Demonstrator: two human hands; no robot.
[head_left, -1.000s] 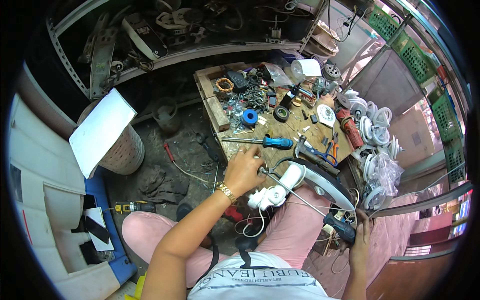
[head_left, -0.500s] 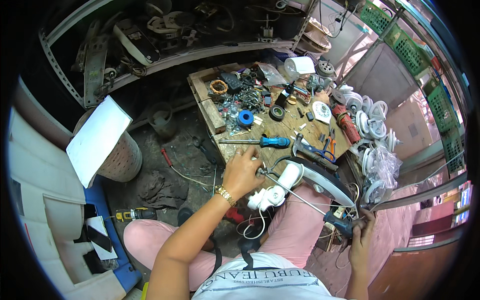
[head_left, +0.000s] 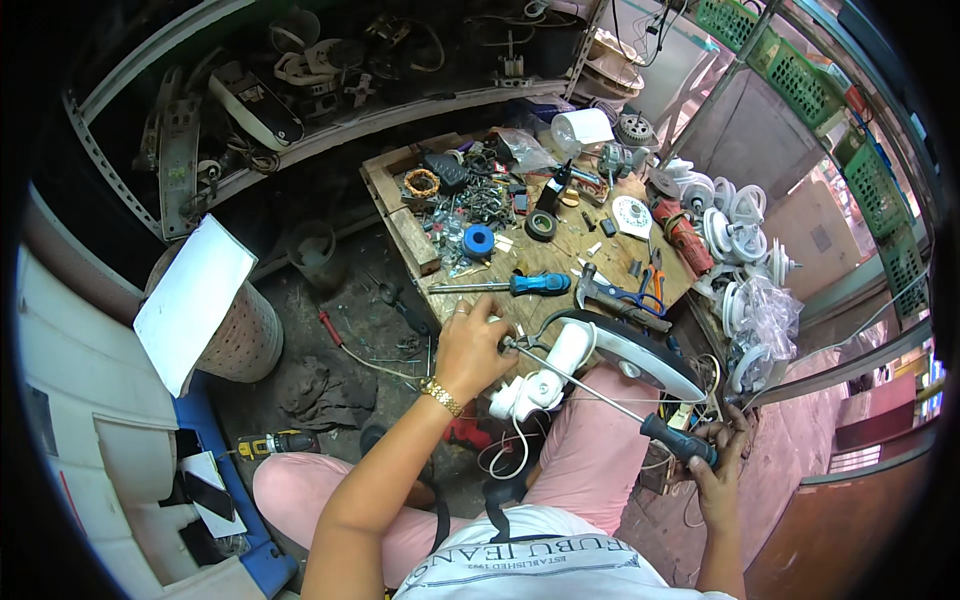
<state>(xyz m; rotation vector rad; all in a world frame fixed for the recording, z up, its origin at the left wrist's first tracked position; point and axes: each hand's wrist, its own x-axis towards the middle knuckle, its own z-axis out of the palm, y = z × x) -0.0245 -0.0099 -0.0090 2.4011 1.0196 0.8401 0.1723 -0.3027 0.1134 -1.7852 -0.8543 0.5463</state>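
Note:
A long screwdriver (head_left: 678, 440) with a dark handle slants across my lap. Its handle end is held in my right hand (head_left: 722, 458), thumb below and fingers curled beside it. The thin shaft runs up and left to a small dark metal part beside my left hand (head_left: 474, 352). That hand's fingers are pinched together there, and they partly hide what they grip. Under the shaft lies a white appliance part (head_left: 568, 358), seemingly a fan neck, with a jointed end and a loose white cord. It joins a rounded black-and-white base (head_left: 640, 362) resting by my right thigh.
A low wooden table (head_left: 455, 306) ahead holds a blue-handled screwdriver (head_left: 540, 285), a hammer (head_left: 588, 285), pliers (head_left: 655, 280), tape and loose screws. White plastic parts (head_left: 740, 240) pile up at its right. A drill (head_left: 275, 443) lies on the floor at left, near a covered basket (head_left: 240, 335).
My right hand has turned about the screwdriver handle, with the thumb now showing below its end. My left hand stays at the shaft's far end. The whole view has shifted slightly.

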